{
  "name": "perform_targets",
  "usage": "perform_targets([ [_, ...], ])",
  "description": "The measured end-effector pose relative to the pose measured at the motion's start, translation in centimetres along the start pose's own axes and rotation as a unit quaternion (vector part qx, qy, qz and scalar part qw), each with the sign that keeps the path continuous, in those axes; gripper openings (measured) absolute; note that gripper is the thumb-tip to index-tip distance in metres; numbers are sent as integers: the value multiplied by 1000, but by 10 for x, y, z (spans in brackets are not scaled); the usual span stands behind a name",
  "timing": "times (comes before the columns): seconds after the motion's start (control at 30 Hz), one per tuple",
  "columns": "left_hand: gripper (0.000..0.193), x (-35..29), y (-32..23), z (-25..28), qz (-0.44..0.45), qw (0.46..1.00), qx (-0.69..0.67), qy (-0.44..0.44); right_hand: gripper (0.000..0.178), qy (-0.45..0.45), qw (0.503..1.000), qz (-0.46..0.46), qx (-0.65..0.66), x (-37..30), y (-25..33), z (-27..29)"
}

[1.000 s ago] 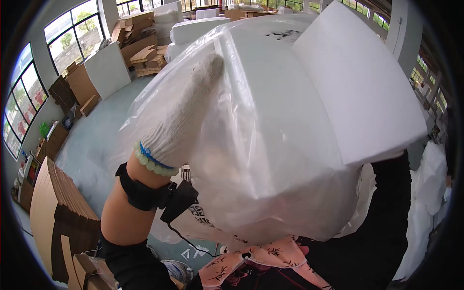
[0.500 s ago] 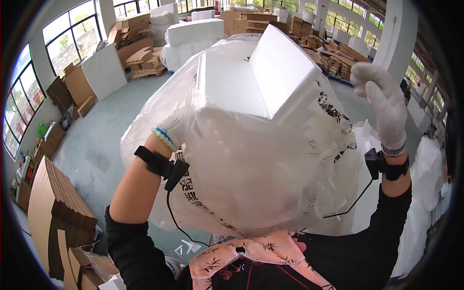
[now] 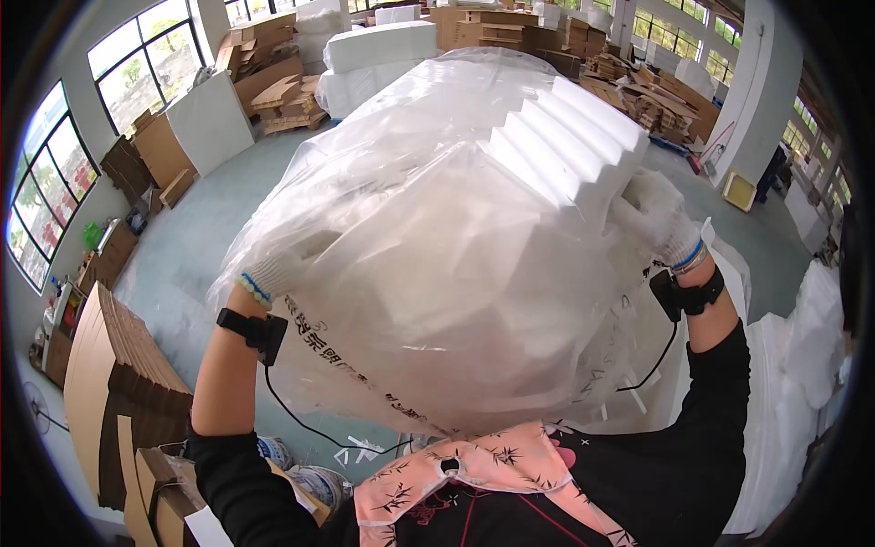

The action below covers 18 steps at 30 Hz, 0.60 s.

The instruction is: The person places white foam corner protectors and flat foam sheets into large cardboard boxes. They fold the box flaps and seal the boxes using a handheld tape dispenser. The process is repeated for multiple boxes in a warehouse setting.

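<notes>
A big clear plastic bag (image 3: 428, 301) with dark print stands in front of me, bulging around white foam boards. At its upper right a stack of the white foam boards (image 3: 565, 137) shows uncovered, their edges stepped. My left hand (image 3: 290, 264), in a white knit glove, is closed on the bag's left side, its fingertips partly lost in the folds. My right hand (image 3: 652, 214), gloved likewise, curls closed on the bag at the right side of the foam stack; its fingertips are partly hidden there.
Flat cardboard (image 3: 123, 401) stands stacked at the near left. White foam blocks (image 3: 378, 59) and cardboard piles (image 3: 643, 100) are at the back. A white pillar (image 3: 756, 109) rises at the far right, and wrapped white foam (image 3: 802, 365) stands at the near right.
My right hand has come down and left onto the bag beside the foam. My left hand has shifted left and down. Plastic now covers the left part, and the boards show as stepped edges.
</notes>
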State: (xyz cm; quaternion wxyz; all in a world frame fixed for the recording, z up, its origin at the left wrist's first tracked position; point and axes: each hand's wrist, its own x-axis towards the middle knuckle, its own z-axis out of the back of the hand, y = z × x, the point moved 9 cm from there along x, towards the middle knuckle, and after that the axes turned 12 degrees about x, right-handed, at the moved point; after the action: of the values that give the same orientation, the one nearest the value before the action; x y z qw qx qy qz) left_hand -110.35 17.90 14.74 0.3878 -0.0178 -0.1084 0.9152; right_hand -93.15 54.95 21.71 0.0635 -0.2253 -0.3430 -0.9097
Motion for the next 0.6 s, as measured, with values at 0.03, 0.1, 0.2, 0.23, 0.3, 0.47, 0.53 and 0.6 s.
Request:
perform_targets([
  [0.03,35,-8,3,3,27,999,-46,12,41,-14,999,-26,39,-3,-14,-1],
  [0.1,35,-10,-13,6,-23,966,-256,5,44,-12,994,-95,59,-10,-22,0],
  [0.2,42,-38,-71,56,-90,928,-359,-27,58,-47,986,-64,147,-15,-42,10],
  [0.23,50,-41,-96,66,-122,926,-353,-53,65,-38,969,-44,239,-16,-52,20],
  [0.3,52,-54,-149,92,-240,927,-199,-207,83,-30,938,-7,344,-11,-51,25],
  [0.47,46,-45,-221,59,-275,898,206,-276,99,-80,937,34,339,20,-15,27],
  [0.53,41,-25,-196,-3,-260,933,190,-160,93,-99,969,14,226,24,18,12],
  [0.6,34,-20,-178,-49,-251,951,151,-100,80,-99,987,20,123,33,21,4],
])
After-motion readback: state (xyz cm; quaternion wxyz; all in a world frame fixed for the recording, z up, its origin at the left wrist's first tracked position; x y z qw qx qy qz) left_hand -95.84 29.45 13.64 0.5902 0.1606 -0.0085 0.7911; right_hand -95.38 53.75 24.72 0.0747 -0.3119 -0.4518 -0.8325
